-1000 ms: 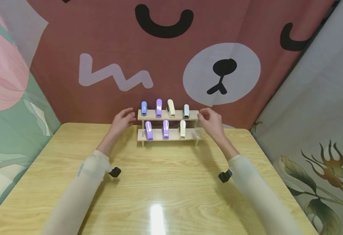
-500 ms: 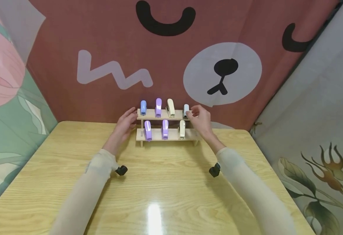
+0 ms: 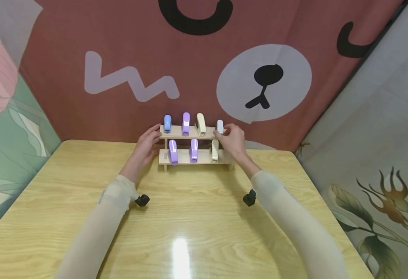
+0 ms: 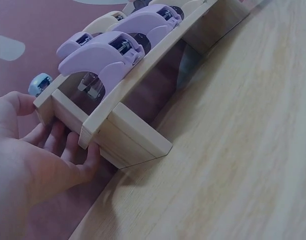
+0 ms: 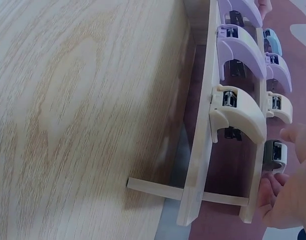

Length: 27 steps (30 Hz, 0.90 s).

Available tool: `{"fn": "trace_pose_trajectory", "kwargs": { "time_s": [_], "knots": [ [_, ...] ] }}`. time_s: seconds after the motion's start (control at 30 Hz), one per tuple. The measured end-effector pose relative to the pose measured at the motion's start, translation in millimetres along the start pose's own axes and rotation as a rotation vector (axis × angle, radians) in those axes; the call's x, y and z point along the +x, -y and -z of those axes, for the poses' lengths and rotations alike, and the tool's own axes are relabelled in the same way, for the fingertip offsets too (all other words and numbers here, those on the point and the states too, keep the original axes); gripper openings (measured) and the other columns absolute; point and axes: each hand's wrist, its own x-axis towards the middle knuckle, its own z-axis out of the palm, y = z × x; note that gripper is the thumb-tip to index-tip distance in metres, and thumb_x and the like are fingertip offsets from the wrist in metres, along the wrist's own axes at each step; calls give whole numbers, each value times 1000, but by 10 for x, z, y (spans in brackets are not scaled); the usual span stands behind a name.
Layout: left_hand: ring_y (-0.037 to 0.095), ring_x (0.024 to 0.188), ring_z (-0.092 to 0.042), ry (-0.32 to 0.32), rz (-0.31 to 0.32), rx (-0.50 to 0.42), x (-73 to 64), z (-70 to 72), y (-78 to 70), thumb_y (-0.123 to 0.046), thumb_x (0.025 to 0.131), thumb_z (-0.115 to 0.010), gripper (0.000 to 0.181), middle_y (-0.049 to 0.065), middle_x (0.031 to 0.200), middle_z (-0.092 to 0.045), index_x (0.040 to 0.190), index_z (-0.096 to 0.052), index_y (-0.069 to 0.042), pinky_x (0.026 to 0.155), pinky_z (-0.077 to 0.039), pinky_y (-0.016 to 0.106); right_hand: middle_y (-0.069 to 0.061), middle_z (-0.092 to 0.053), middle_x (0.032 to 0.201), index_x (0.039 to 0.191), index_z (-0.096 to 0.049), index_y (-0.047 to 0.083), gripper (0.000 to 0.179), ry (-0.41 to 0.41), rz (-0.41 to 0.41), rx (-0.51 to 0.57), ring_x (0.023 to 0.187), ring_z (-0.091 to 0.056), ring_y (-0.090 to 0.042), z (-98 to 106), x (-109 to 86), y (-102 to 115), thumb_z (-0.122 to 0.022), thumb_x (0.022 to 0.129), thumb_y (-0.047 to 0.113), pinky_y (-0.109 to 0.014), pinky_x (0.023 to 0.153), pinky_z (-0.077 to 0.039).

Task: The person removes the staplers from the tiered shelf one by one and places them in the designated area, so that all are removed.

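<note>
A two-tier wooden rack (image 3: 207,158) stands on the table with several small staplers in two rows. My left hand (image 3: 145,147) holds its left end; in the left wrist view the thumb is at the upper shelf's end and the fingers lie lower, against the side support. At the upper right, my right hand (image 3: 233,141) has thumb and fingers on either side of a grey-white stapler (image 5: 276,155), which stands on the upper shelf. Left of that are a cream stapler (image 3: 200,124), a purple stapler (image 3: 185,124) and a blue stapler (image 3: 167,124).
On the lower shelf sit two purple staplers, one leftmost (image 3: 173,152) and one central (image 3: 194,150), and a cream stapler (image 3: 214,151). The wooden table (image 3: 197,217) extends toward me. Behind the rack hangs a reddish-brown printed curtain (image 3: 127,38).
Both hands have moved inward: the left from beside the rack onto its end, the right from the upper shelf's right end to the grey-white stapler. The head view has shifted slightly.
</note>
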Motion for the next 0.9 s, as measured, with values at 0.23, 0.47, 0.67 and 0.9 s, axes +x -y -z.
{"fn": "trace_pose_trajectory", "kwargs": {
  "time_s": [0.23,0.47,0.67,0.9],
  "knots": [
    [26,146,-26,1,-6,-12,4,-21,-21,-13,102,-55,55,0,161,-35,155,-46,-22,115,-27,55,-9,-66,90,116,-67,0,48,-52,-9,-3,84,-61,-24,-22,12,37,-79,87,36,-38,73,-51],
    [26,144,-30,-4,-27,-33,-7,-22,-16,-14,103,-55,55,1,162,-34,156,-46,-22,112,-35,51,-7,-67,90,112,-69,1,45,-93,-56,5,84,-62,-23,-54,13,92,-79,86,37,-39,75,-51],
    [27,146,-29,-7,-30,-40,-13,3,30,-16,103,-56,54,6,162,-34,156,-46,-22,113,-36,49,-9,-67,91,111,-69,1,42,-111,-79,28,83,-62,-24,-105,-5,106,-77,86,33,-40,73,-51],
    [26,146,-31,-19,-53,-31,-54,-18,70,-18,104,-56,53,6,160,-37,155,-46,-22,113,-35,50,-8,-65,90,107,-69,2,38,-138,-102,13,81,-61,-24,-145,-12,106,-74,83,30,-39,69,-50]
  ]
}}
